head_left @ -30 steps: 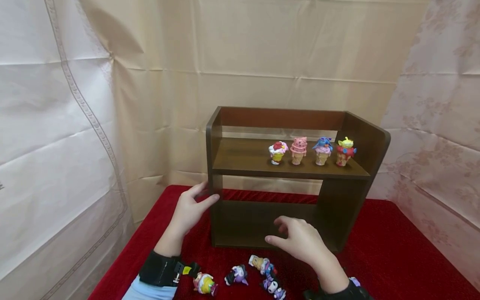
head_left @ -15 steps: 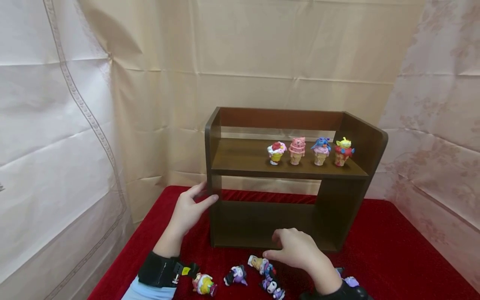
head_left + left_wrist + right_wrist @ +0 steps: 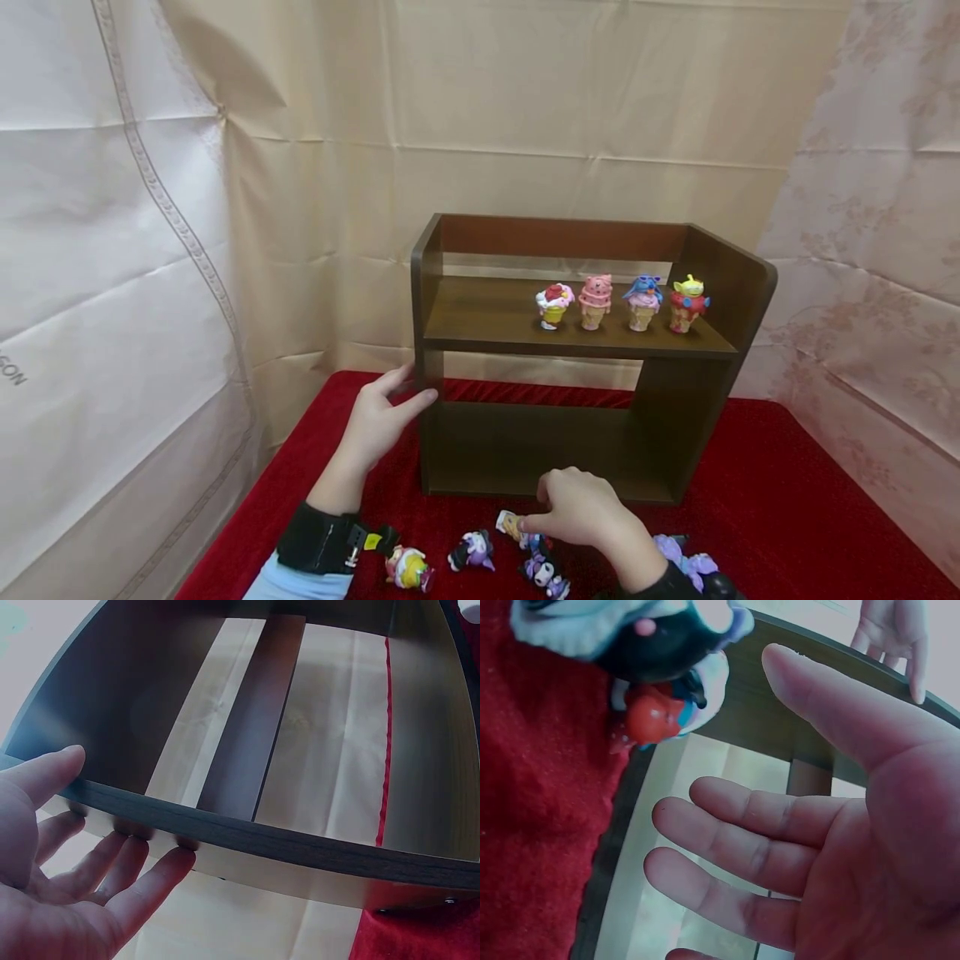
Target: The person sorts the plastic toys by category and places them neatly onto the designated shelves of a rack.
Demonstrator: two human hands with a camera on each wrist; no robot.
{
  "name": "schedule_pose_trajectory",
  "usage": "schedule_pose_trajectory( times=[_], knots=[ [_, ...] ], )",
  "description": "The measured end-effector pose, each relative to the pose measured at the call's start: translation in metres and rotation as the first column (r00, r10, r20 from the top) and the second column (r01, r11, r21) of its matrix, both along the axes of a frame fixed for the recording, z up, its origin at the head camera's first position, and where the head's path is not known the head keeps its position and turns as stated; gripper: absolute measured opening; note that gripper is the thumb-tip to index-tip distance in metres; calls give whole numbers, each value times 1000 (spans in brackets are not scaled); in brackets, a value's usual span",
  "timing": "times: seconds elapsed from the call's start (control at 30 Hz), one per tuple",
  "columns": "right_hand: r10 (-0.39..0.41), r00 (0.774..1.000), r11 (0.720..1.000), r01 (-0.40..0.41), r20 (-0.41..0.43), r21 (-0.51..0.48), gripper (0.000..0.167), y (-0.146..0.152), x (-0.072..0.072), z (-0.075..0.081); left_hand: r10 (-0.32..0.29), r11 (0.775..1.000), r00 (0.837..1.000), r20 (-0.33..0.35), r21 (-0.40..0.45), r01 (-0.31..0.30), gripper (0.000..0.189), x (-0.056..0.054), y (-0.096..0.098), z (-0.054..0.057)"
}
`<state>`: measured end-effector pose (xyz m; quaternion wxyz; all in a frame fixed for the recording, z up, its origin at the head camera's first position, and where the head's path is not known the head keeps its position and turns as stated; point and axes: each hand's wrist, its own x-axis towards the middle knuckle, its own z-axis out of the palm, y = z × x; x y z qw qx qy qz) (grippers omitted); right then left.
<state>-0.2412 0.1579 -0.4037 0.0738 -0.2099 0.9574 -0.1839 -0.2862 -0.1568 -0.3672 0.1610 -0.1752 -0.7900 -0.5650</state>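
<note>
the left hand [image 3: 377, 421] grips the left side of the brown shelf [image 3: 577, 347], thumb inside and fingertips against the outer face. the right hand [image 3: 587, 510], its fingers extended and apart, is near a partly hidden figurine [image 3: 511, 525] that lies on the red cloth [image 3: 780, 492] before the shelf, beside a purple-and-black figurine [image 3: 542, 571]. four cone-shaped figurines [image 3: 596, 300] stand on the upper board [image 3: 480, 312].
</note>
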Motion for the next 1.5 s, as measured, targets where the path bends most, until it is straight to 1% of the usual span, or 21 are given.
schedule_pose_trajectory(
  times=[0.07,0.2,0.3,0.4,0.57,0.73,1.13,1.27,1.5],
  knots=[
    [10,1000,1000,-10,-4,5,42,-1,0,-1,-3,1000,1000,-1,1,3,60,0,0,0],
    [23,1000,1000,-23,18,-2,38,-2,1,-4,0,1000,1000,0,0,0,61,0,0,0],
    [20,999,1000,-20,42,1,37,-3,1,-6,3,1000,1000,6,0,-3,61,1,0,1],
    [14,999,1000,-15,46,21,36,-4,0,-7,3,1000,1000,8,0,-3,61,1,1,1],
    [19,997,999,-22,76,44,36,-4,-2,-11,-1,1000,1000,8,3,1,61,1,1,1],
    [26,994,998,-32,110,48,36,-5,-4,-14,-5,1000,1000,11,8,5,61,2,2,1],
    [20,994,997,-28,111,69,36,-8,-5,-16,-3,1000,1000,-17,1,3,59,1,2,1],
    [32,995,997,-39,97,72,35,-9,-5,-16,-2,1000,1000,-10,4,2,58,2,2,2],
    [51,994,997,-56,95,50,31,-8,-7,-18,1,1000,1000,4,-1,-1,60,1,1,1]
  ],
)
